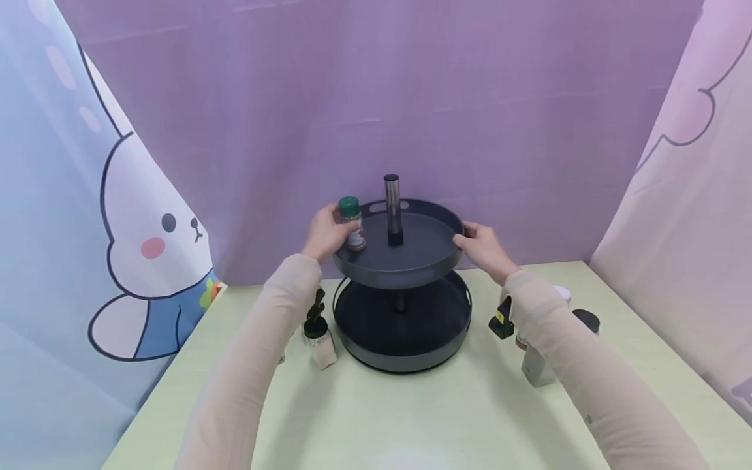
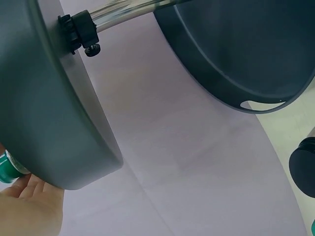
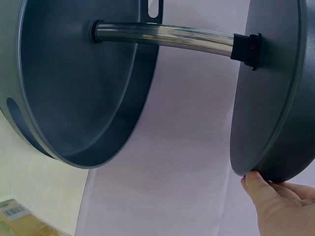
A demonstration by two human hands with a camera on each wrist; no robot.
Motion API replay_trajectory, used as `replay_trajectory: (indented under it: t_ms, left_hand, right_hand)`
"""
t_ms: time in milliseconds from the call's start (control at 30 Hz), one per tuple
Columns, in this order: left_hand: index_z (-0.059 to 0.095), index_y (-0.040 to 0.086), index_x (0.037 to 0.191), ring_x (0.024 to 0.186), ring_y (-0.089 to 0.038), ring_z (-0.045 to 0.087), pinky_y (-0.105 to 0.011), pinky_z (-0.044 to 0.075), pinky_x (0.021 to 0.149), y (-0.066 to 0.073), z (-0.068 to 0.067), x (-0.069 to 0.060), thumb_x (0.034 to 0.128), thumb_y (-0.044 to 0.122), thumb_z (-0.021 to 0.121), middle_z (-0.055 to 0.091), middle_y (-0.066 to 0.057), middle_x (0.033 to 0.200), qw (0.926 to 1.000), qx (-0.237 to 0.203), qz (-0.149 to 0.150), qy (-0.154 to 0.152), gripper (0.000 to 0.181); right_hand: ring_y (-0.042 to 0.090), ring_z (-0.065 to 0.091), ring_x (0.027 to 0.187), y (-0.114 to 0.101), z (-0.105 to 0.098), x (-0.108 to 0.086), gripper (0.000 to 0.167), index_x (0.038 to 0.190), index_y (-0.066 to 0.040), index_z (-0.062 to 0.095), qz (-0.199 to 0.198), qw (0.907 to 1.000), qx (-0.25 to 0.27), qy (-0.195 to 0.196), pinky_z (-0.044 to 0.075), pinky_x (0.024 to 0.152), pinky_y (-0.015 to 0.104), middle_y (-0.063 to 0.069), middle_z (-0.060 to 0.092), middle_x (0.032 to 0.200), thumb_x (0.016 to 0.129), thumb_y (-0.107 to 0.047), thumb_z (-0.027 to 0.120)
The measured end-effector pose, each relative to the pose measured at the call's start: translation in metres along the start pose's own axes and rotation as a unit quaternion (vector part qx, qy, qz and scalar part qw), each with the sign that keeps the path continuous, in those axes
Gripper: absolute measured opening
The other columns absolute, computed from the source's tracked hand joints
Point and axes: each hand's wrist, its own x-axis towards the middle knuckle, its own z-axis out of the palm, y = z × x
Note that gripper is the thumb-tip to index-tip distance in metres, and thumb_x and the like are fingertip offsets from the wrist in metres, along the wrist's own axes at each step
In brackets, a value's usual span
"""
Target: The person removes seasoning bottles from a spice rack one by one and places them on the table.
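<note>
A dark grey two-tier round tray stand with a metal post is in front of me. My left hand holds a clear spice jar with a green cap, at the left side of the upper tray. In the left wrist view, the tray wall partly hides that jar, with its green cap beside the hand. Across from it, my right hand grips the upper tray's right rim, thumb toward me. The right wrist view has this hand at the tray's edge. The lower tray holds nothing visible.
Left of the stand is a black-capped jar, with dark items behind it. On the right are a small black object, a grey container and a black lid, partly behind my sleeve. A purple curtain hangs behind the table.
</note>
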Motion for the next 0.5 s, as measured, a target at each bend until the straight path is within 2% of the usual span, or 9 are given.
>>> replay_trajectory:
  t_ms: [233, 500]
  left_hand:
    - [0.054, 0.006, 0.122, 0.106, -0.025, 0.058, -0.039, 0.048, 0.093, 0.0034, -0.0031, -0.0017, 0.0851, 0.019, 0.064, 0.061, -0.013, 0.115, 0.9996, -0.028, 0.004, 0.003, 0.04]
    - [0.056, 0.008, 0.118, 0.097, -0.022, 0.06, -0.037, 0.051, 0.086, 0.0097, -0.0085, -0.0067, 0.0833, 0.02, 0.067, 0.064, -0.011, 0.107, 0.9988, -0.04, 0.024, 0.017, 0.038]
  right_hand:
    - [0.028, 0.036, 0.132, -0.0011, 0.0, 0.0005, 0.055, 0.144, 0.001, 0.023, 0.012, 0.9999, -0.011, -0.001, 0.033, 0.109, 0.04, 0.019, 0.036, 0.143, 0.094, -0.016, 0.04]
    - [0.027, 0.035, 0.132, 0.0002, -0.0004, 0.0007, 0.055, 0.144, -0.001, 0.022, 0.016, 0.9998, -0.013, -0.002, 0.032, 0.109, 0.04, 0.018, 0.035, 0.143, 0.094, -0.017, 0.041]
